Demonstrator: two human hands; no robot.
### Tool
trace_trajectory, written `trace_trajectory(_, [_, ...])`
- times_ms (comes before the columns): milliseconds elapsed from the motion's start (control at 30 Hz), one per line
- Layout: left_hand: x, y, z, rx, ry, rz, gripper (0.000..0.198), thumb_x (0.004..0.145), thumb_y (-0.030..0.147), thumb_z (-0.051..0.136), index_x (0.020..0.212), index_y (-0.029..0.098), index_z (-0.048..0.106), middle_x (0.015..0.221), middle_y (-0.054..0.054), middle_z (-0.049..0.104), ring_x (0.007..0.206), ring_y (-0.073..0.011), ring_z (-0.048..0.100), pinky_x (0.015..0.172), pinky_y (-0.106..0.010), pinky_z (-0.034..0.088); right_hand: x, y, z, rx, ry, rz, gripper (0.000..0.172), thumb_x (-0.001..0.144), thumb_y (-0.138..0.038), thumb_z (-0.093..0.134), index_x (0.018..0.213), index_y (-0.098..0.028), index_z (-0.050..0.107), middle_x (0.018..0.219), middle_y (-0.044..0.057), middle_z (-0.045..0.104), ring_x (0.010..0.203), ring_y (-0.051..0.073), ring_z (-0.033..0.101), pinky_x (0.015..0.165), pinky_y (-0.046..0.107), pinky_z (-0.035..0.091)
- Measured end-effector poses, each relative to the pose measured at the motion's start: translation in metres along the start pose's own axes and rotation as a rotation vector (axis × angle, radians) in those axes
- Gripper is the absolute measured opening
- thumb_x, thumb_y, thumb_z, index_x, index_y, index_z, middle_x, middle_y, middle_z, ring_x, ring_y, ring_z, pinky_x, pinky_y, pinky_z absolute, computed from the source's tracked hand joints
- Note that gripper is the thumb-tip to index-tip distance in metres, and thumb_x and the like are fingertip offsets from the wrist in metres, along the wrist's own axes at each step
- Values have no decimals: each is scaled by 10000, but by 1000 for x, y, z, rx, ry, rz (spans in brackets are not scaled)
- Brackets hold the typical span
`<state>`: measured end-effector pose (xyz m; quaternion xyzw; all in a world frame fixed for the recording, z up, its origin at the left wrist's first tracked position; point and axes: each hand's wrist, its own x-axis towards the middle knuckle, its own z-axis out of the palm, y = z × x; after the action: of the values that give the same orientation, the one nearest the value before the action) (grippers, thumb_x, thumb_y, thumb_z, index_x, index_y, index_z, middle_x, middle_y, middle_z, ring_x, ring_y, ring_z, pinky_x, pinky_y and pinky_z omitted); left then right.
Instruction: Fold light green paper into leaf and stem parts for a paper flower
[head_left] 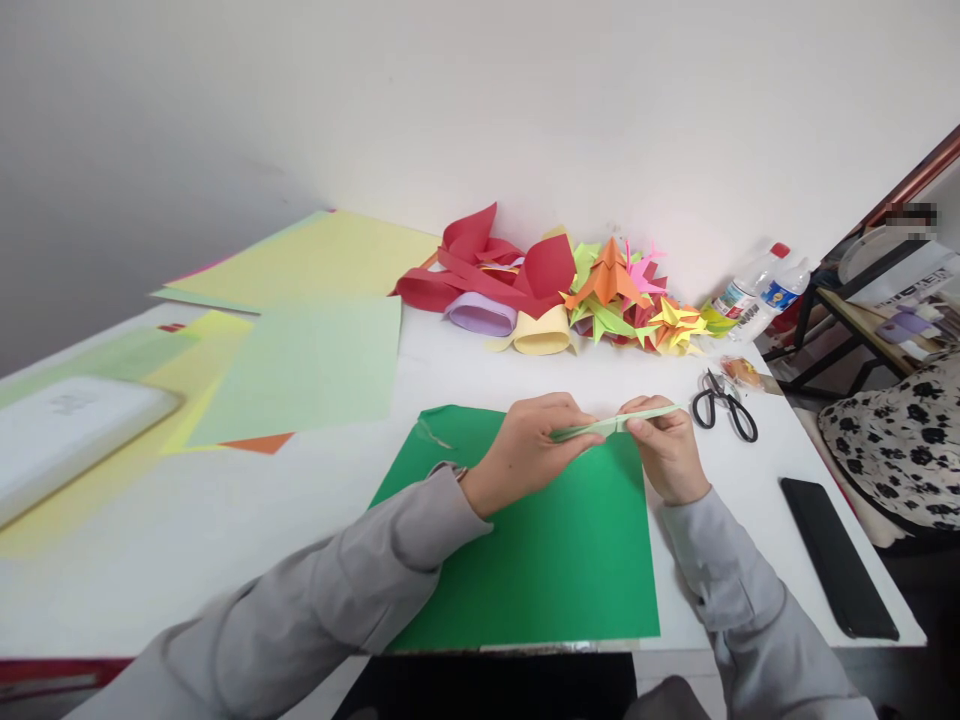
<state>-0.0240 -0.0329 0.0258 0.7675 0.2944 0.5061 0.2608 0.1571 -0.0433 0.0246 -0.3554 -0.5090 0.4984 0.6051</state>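
Observation:
Both hands hold a narrow folded piece of pale green paper (616,424), seen almost edge-on. My left hand (536,442) pinches its left part between thumb and fingers. Thumb and fingers of my right hand (666,445) grip the right part, and a pointed end sticks out past them. Beneath the hands a large green sheet (525,560) lies flat on the white table (300,520). Fingers hide part of the folded paper, so its full shape cannot be made out.
Behind stand folded paper figures (611,280) and red curled paper shapes (469,265). Pale green sheets (307,370) and a white box-like object (75,430) lie left. Black-handled scissors (724,405), a black phone-like slab (836,555) and plastic bottles (761,290) are on the right.

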Motion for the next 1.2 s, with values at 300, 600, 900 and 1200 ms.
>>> trace_trajectory(300, [2, 0, -2, -19, -7, -13, 229, 849, 333, 600, 735, 170, 714, 591, -12, 593, 562, -106, 545, 531, -214, 410, 1, -3, 3, -17, 37, 15, 176, 594, -308, 826, 635, -216, 681, 709, 6, 679, 676, 153, 594, 654, 306, 476])
trace_trajectory(600, [2, 2, -1, -104, 34, -48, 140, 803, 231, 652, 697, 156, 705, 574, -6, 578, 542, -103, 525, 523, -222, 403, 1, -3, 2, 33, 34, 9, 163, 605, -285, 824, 648, -216, 683, 715, -1, 665, 674, 143, 582, 652, 293, 466])
trace_trajectory(900, [3, 2, -5, -84, 72, -88, 178, 805, 252, 648, 674, 143, 699, 590, -29, 607, 549, -117, 531, 529, -240, 415, 3, -3, -3, 113, 41, 9, 150, 667, -282, 795, 681, -208, 666, 718, -14, 639, 624, 110, 546, 624, 270, 456])
trace_trajectory(1200, [2, -3, -4, -88, 67, -3, 208, 817, 301, 649, 701, 142, 717, 569, -29, 612, 523, -109, 532, 504, -229, 419, 4, -1, -3, 152, 37, 29, 138, 667, -272, 797, 677, -201, 679, 699, -15, 645, 622, 105, 551, 627, 262, 461])
